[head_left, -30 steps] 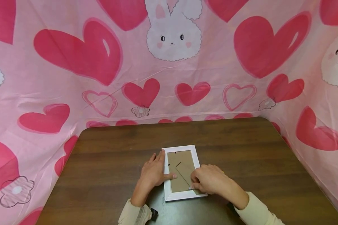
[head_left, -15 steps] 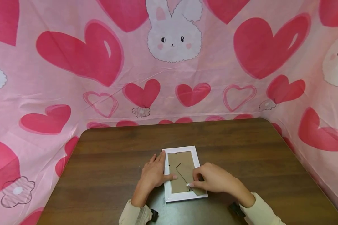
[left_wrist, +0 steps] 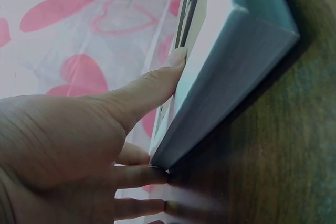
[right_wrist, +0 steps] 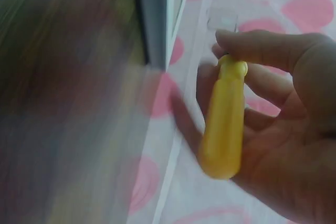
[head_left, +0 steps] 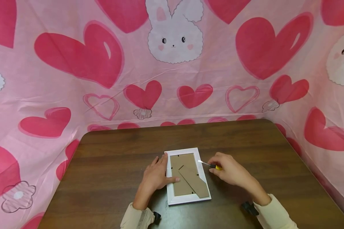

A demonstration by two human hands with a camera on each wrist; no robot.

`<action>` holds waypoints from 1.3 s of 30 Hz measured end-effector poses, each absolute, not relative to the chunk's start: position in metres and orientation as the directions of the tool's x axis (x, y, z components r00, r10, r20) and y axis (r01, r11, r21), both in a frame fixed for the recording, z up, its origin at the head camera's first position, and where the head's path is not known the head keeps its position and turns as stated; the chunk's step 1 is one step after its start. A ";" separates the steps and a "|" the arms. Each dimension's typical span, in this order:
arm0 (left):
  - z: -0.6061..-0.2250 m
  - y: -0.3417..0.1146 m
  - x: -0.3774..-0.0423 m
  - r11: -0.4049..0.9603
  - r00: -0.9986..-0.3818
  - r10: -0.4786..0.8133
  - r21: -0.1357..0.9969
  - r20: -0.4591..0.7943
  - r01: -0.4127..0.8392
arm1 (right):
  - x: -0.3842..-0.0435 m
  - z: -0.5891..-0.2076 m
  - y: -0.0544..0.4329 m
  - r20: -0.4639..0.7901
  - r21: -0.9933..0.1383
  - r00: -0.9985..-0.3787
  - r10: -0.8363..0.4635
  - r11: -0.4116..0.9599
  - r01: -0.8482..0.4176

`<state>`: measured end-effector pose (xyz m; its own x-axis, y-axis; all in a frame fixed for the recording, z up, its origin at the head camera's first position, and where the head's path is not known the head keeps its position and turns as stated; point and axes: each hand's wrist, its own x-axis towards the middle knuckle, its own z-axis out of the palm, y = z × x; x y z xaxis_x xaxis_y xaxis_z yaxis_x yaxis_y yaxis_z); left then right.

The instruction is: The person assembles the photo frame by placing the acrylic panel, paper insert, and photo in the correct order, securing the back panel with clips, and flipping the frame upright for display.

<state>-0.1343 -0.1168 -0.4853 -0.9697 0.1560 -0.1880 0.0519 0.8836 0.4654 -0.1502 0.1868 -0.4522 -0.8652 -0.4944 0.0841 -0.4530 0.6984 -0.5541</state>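
A white picture frame (head_left: 170,190) lies face down on the brown table. Its brown backing board (head_left: 181,186) has a stand flap (head_left: 199,187) and small dark tabs around the edges. My left hand (head_left: 157,175) steadies the frame's left side; the thumb (left_wrist: 152,87) presses over the border and the straight fingers touch the outer edge. Off the frame's right side, my right hand (head_left: 232,170) grips a screwdriver with a yellow handle (right_wrist: 224,124). Its flat metal tip (head_left: 200,161) hovers at or just above the right border; contact is unclear.
The dark wooden table (head_left: 117,152) extends around the frame on every side. A pink cloth (head_left: 172,73) with hearts and rabbits hangs behind and along both sides. Black straps show at both wrists.
The right hand with the screwdriver has left the frame's lower right area and moved up and right, uncovering the stand flap and a right-side tab. The left hand stays put.
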 end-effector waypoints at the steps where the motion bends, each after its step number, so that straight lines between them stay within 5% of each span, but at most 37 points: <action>1: -0.485 -0.117 -0.135 0.884 -0.969 0.155 0.465 -0.190 0.050 | -0.152 -0.453 0.190 0.094 -0.551 -0.877 -0.472 0.709 -0.440; 7: -0.484 -0.118 -0.136 0.885 -0.968 0.153 0.464 -0.201 0.043 | -0.164 -0.459 0.219 0.094 -0.551 -0.953 -0.287 0.783 -0.289; 14: -0.480 -0.118 -0.137 0.880 -0.967 0.160 0.472 -0.198 0.049 | -0.178 -0.467 0.254 -0.054 -0.557 -0.983 -0.177 0.822 -0.117; 39: -0.478 -0.121 -0.143 0.881 -0.964 0.161 0.472 -0.210 0.044 | -0.200 -0.479 0.285 -0.183 -0.491 -0.972 -0.145 0.870 -0.038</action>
